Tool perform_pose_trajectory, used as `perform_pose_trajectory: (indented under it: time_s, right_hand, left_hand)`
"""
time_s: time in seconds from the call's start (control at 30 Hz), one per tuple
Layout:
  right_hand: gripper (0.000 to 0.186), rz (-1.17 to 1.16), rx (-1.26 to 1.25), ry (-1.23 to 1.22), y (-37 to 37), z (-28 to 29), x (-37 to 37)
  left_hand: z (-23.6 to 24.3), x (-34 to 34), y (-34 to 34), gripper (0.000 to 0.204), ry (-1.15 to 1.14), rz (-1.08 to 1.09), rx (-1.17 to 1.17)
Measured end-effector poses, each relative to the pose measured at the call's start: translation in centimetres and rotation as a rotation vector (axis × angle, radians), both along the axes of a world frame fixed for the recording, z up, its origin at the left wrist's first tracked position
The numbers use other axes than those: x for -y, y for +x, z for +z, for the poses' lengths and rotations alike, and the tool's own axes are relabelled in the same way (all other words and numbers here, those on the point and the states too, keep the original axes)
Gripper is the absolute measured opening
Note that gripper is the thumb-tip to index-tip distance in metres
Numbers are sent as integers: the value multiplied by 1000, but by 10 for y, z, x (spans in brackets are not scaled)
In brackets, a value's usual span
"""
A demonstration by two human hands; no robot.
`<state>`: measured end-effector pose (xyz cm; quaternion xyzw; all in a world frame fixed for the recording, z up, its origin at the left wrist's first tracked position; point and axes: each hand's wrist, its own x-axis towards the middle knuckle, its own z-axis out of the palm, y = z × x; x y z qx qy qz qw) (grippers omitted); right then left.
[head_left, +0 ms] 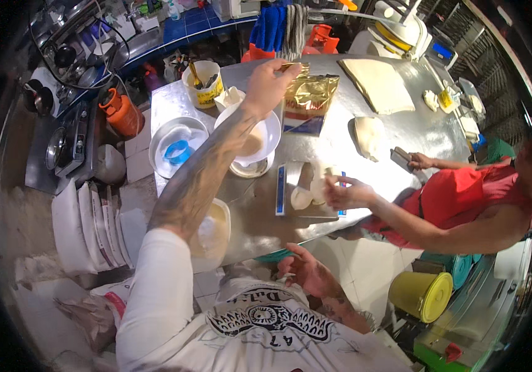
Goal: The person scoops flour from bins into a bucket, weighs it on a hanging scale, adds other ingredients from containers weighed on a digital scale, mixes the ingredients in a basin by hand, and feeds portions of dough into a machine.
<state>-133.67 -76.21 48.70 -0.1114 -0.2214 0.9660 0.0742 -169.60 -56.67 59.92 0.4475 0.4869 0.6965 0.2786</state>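
My left arm stretches across the steel table (253, 229), and my left hand (272, 85) is closed on the top edge of a gold foil packet (312, 93) standing at the far side. Under that forearm are a white bowl (267, 130) with pale tan contents and a round container (250, 168). My right hand (312, 270) hangs near my body at the table's front edge, fingers loosely curled and apart, with no thing clearly seen in it. Left of my forearm, a basin (157, 139) holds a blue ring-shaped item (178, 152).
At right, a co-worker in red (458, 189) holds a dough piece above a blue-sided scale (281, 189) and a flat scraper (399, 152). Dough sheets (381, 84) lie beyond. A yellow-labelled tub (204, 96) and a cream-coloured tub (219, 217) stand on the left; an orange gas cylinder (121, 113) is on the floor.
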Motion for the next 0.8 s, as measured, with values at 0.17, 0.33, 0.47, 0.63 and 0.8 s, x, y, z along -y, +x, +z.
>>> perform_pose_trajectory:
  time_s: [0.17,0.33,0.47,0.63,0.8]
  right_hand:
    - [88,-74,63,182,13,23,-23]
    - [81,-92,158,462,7,43,-28]
    - [65,-136,193,618,-15,61,-45]
    - [47,-218,72,762,-75,110,-94]
    - [38,-442,214,1147,-189,151,-179]
  left_hand:
    - [-77,-95,-19,31,-333,303,-315]
    - [-155,-135,-54,30,-663,487,-580]
    - [-143,-124,-32,25,-1000,533,-868]
    - [-119,-95,-65,32,-1038,468,-954]
    - [-65,-9,-68,42,-725,425,-801]
